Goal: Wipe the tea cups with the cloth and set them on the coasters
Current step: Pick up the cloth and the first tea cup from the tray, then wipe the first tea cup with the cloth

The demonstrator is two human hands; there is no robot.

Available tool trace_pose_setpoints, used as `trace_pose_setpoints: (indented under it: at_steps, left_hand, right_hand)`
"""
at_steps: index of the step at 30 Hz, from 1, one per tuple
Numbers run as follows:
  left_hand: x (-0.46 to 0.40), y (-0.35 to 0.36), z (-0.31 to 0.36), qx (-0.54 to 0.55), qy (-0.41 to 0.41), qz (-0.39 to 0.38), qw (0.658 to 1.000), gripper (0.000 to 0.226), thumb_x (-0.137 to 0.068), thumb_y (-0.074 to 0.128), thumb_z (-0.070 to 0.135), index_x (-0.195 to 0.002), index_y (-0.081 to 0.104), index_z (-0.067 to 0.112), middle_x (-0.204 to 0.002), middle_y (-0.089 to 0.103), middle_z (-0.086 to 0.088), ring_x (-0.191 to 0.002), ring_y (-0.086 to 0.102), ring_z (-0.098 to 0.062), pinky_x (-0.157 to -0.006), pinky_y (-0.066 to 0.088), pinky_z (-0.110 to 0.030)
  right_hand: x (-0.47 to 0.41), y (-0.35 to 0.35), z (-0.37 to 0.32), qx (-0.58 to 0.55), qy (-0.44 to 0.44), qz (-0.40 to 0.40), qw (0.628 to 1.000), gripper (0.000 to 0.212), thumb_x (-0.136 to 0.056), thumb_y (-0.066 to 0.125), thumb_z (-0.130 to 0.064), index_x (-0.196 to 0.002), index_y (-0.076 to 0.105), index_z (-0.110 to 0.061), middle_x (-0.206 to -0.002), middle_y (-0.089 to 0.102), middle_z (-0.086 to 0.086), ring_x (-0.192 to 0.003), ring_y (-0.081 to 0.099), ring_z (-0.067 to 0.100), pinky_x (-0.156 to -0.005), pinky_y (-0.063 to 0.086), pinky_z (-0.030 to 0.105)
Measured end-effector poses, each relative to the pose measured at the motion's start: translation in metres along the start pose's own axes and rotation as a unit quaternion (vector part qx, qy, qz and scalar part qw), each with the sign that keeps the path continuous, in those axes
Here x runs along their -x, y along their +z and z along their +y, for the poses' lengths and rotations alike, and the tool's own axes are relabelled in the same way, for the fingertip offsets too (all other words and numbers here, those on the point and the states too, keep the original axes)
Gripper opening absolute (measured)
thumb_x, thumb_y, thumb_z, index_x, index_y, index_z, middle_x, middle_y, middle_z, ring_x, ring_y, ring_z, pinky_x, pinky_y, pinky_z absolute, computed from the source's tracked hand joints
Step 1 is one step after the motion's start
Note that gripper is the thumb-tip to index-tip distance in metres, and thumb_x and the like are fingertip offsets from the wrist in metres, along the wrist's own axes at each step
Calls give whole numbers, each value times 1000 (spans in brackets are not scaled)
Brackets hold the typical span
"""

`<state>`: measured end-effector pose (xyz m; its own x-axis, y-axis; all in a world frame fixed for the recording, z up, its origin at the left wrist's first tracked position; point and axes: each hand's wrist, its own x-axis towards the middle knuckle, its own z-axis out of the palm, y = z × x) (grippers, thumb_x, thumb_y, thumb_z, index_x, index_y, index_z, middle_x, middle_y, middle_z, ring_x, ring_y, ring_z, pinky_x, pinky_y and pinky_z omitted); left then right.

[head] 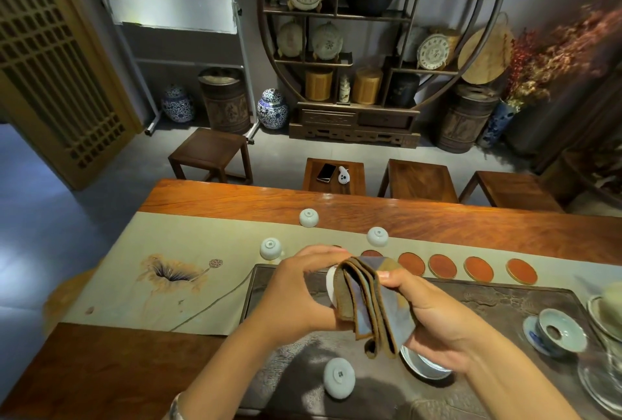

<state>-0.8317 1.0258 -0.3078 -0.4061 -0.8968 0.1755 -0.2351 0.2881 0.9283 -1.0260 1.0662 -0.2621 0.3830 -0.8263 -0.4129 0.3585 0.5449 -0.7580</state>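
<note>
Wooden table (471, 221) bearing a beige runner (202, 251) and dark tea tray (488, 305). Centre, above the tray: right hand (434, 315) grips the folded cloth (373, 301), pressed to a white tea cup (331, 285) clasped by the left hand (299, 291). Four upturned cups (339, 377) lie around; orange coasters (442, 266) line the tray's far edge.

Dim warm room, glare along the table's far edge (336, 199), corners bent and smeared, centre sharp.
</note>
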Motion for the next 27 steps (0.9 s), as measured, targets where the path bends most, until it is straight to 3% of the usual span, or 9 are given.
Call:
trace_pose_setpoints:
  at_steps: [4, 6, 8, 11, 14, 18, 20, 22, 27]
  left_hand:
    - [4, 2, -3, 21, -11, -5, 1000, 61, -61, 90, 20, -118, 70, 34, -121, 68, 8, -119, 63, -12, -99, 51, -38]
    - [8, 6, -5, 27, -25, 21, 999, 59, -61, 87, 27, -116, 70, 37, -120, 69, 9, -116, 64, -11, -96, 52, -37]
    - [12, 8, -8, 31, -54, 66, 996, 58, -57, 88, 36, -112, 70, 42, -116, 71, 12, -111, 66, -7, -94, 54, -36]
    - [16, 6, -10, 45, -87, 110, 989, 57, -52, 89, 48, -106, 71, 45, -111, 73, 18, -105, 67, -4, -89, 55, -29]
    - [17, 5, -7, 40, -90, 89, 991, 58, -52, 89, 51, -107, 71, 45, -111, 72, 21, -105, 67, -1, -87, 52, -24]
    - [13, 14, 1, 50, -85, 75, 992, 64, -53, 91, 45, -113, 73, 31, -110, 75, 9, -106, 69, -11, -96, 54, -41]
    - [11, 15, 2, 69, -76, 69, 992, 63, -56, 89, 39, -115, 73, 26, -108, 76, 5, -105, 70, -15, -96, 55, -43]
    - [11, 13, 4, 81, -58, 61, 993, 53, -60, 88, 34, -111, 74, 32, -103, 78, 7, -99, 72, -13, -90, 58, -36]
    - [10, 7, 8, 159, -51, 25, 986, 38, -61, 85, 30, -99, 78, 26, -94, 79, 3, -89, 72, -10, -76, 54, -23]
  right_hand:
    - [5, -4, -7, 130, 18, 32, 991, 33, -83, 60, -32, -99, 72, -5, -88, 73, 11, -76, 70, 19, -59, 54, 25]
    - [5, -7, -12, 193, -17, 78, 978, 35, -81, 63, -33, -95, 71, -2, -88, 74, 16, -75, 69, 20, -61, 54, 23]
    - [8, -10, -15, 241, -83, 136, 958, 27, -75, 68, -32, -87, 74, -9, -86, 75, 16, -73, 69, 17, -60, 53, 19]
    - [9, -15, -17, 295, -224, 252, 894, 4, -78, 72, -21, -76, 75, -22, -71, 74, -5, -62, 64, 0, -53, 47, 9]
    - [8, -8, -12, 395, -354, 316, 786, 19, -83, 71, -15, -83, 70, -34, -78, 72, -14, -69, 62, -2, -59, 44, 8]
    - [7, 20, 5, 492, -415, 266, 718, 43, -76, 68, -14, -97, 64, -51, -93, 67, -26, -86, 61, -2, -71, 45, 10]
    - [6, 27, 12, 520, -393, 232, 722, 44, -73, 61, -12, -105, 67, -41, -101, 67, -22, -98, 60, 4, -80, 49, 23]
    - [5, 28, 13, 522, -377, 208, 736, 41, -74, 59, -11, -108, 69, -31, -107, 68, -17, -105, 58, 9, -85, 48, 30]
    - [7, 21, 7, 440, -386, 131, 800, 35, -78, 61, -5, -106, 72, -23, -109, 70, -9, -109, 59, 15, -87, 45, 20]
